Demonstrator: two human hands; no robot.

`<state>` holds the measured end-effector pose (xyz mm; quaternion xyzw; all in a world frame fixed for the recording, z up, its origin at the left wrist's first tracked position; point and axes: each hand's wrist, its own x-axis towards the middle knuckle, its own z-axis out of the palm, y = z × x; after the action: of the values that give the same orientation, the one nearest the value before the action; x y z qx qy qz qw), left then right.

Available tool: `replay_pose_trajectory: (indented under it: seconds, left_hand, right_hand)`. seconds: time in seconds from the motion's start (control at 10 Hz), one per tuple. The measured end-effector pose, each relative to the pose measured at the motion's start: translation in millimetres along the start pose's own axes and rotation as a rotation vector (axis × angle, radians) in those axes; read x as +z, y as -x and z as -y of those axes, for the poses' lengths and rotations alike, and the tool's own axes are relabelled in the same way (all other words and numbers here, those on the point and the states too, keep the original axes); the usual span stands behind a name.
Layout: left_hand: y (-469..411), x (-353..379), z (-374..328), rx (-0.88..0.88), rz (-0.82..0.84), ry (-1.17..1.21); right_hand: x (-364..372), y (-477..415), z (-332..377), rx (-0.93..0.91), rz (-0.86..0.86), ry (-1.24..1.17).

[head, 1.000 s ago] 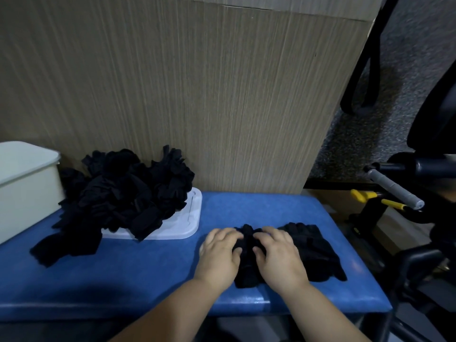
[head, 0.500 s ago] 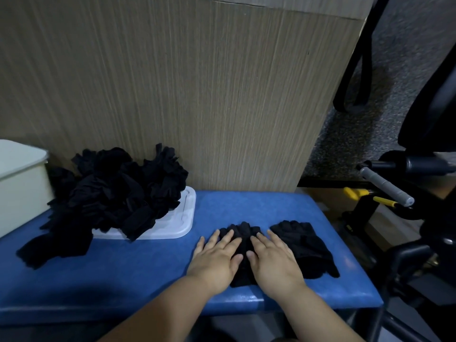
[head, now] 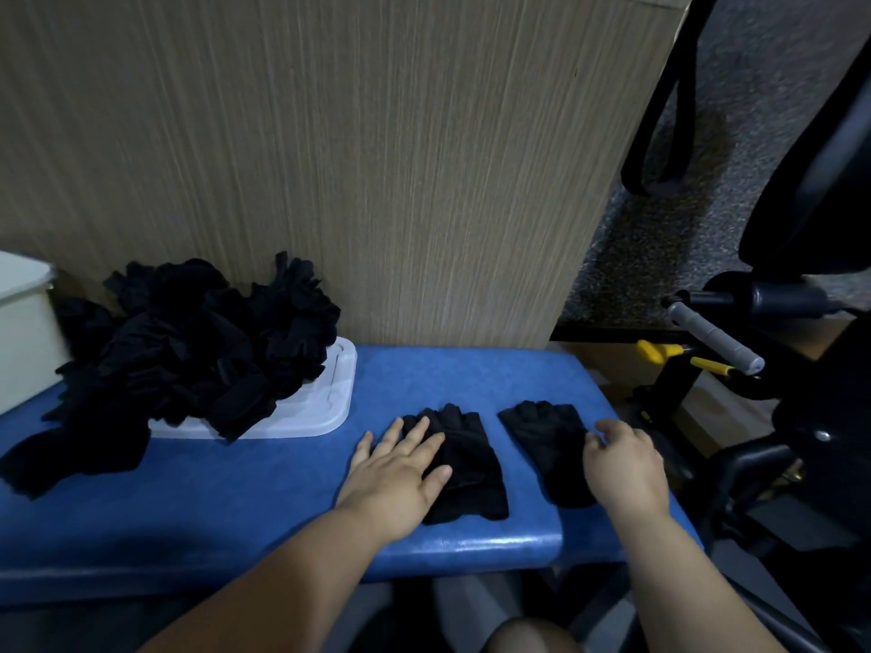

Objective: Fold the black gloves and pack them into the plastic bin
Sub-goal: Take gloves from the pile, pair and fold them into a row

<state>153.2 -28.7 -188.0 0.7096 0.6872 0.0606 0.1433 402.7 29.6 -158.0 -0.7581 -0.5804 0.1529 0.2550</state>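
With the plastic bin point(head: 23, 332) far left, 2 gloves lie lengthwise side by side on the blue bench point(head: 235, 487): the left hand point(head: 400, 468) presses flat, fingers straight, on the left glove point(head: 471, 468), while the right hand point(head: 622, 468) curls at the right glove point(head: 542, 431), grip unclear.

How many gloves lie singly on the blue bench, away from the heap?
2: the left glove under the flat left hand, the right glove by the right hand. The heap could hide more.
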Motion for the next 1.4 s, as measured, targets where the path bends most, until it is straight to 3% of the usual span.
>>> replay_pose_trajectory:
  seconds: [0.3, 0.5, 0.7, 0.8, 1.0, 1.1, 1.2, 1.3, 1.4]
  left_hand:
    - [0.5, 0.2, 0.0, 0.0, 0.001, -0.008]
    - [1.0, 0.0, -0.1, 0.002, -0.009, -0.009]
    - [-0.3, 1.3, 3.5, 0.012, -0.066, 0.068]
    - [-2.5, 2.6, 7.5, 0.004, -0.131, 0.169]
    - [-2.5, -2.1, 11.3, -0.062, -0.339, 0.574]
    - [2.4, -7.7, 9.6, -0.178, -0.393, 0.897]
    - [4.3, -10.6, 7.3, -0.235, -0.358, 0.996]
    - [4.3, -11.9, 2.7, -0.229, -0.31, 0.833]
    - [3.5, -11.1, -0.8, -0.213, -0.313, 0.807]
  right_hand:
    - [1.1, -10.6, 7.9, 0.069, 0.129, 0.179]
    - [-0.9, -6.1, 16.4, 0.046, 0.202, 0.121]
    - [1.6, -0.7, 36.8, -0.051, 0.092, -0.453]
    - [2.2, 3.0, 51.9, -0.036, 0.12, -0.721]
    - [2.8, 22.4, 82.8, -0.032, 0.361, -1.09]
    - [20.0, 33.2, 84.7, -0.038, 0.485, -1.035]
    - [36.9, 38.9, 75.6, -0.107, 0.518, -0.787]
    - [44.0, 39.8, 68.9, -0.234, 0.406, -0.485]
    - [45.2, 42.3, 68.9, -0.283, 0.339, -0.389]
